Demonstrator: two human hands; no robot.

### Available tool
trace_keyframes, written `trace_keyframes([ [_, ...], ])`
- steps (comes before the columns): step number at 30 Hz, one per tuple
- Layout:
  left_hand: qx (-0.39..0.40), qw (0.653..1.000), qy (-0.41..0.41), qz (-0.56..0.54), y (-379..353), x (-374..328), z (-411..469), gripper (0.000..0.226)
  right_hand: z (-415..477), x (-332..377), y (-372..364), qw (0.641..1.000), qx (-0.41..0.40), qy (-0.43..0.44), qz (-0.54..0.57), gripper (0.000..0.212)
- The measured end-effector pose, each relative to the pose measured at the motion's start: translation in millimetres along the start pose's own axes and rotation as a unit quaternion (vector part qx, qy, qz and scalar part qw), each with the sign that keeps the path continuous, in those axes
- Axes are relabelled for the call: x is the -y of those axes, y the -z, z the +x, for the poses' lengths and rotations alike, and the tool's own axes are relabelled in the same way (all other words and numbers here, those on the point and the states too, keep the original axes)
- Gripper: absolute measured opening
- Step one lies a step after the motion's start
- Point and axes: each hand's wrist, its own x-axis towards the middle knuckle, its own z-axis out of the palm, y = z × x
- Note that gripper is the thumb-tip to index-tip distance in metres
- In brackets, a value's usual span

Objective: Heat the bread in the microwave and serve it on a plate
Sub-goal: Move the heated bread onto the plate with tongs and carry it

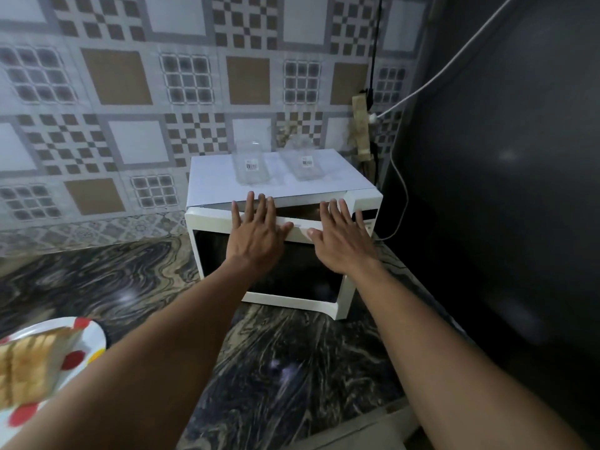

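A white microwave (207, 251) with a dark glass door stands on the marbled counter against the tiled wall. Its door is tilted slightly out at the top, leaving a narrow gap. My left hand (256, 232) and my right hand (341, 238) lie flat on the upper edge of the door, fingers spread, holding nothing. At the bottom left, sliced bread (29, 365) rests on a white plate (91, 336) with red dots, partly cut off by the frame edge.
Two clear plastic containers (251, 164) stand on a white sheet on top of the microwave. A power strip (362, 125) with a white cable hangs on the wall behind. A dark appliance (503, 157) fills the right side. The dark marbled counter (292, 368) stretches in front.
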Motion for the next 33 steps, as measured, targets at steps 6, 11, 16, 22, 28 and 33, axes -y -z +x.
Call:
trace_keyframes([
  [6,-0.019,0.999,0.020,0.033,-8.6,-15.0,28.0,0.084,43.8,-23.3,-6.1,0.999,0.018,0.040,-0.006,0.070],
  [11,-0.028,0.998,0.040,0.038,-5.4,-20.9,49.3,0.074,80.8,-37.1,-9.8,0.999,0.025,0.038,-0.002,0.070],
  [16,-0.033,0.996,0.008,0.083,-4.7,-33.8,58.2,0.039,102.2,-50.3,-4.2,0.997,-0.004,0.079,0.009,0.063],
  [22,-0.068,0.993,0.088,0.027,-4.8,-46.1,63.8,0.034,107.1,-53.8,-2.4,0.995,-0.035,0.082,0.035,0.051],
  [28,-0.054,0.991,0.117,0.042,5.6,-51.9,67.8,0.031,113.8,-55.4,-1.5,0.995,-0.052,0.062,0.055,0.037],
  [33,-0.050,0.989,0.133,0.040,0.8,-52.1,71.6,0.037,115.1,-57.2,1.1,0.995,-0.037,0.050,0.081,0.032],
])
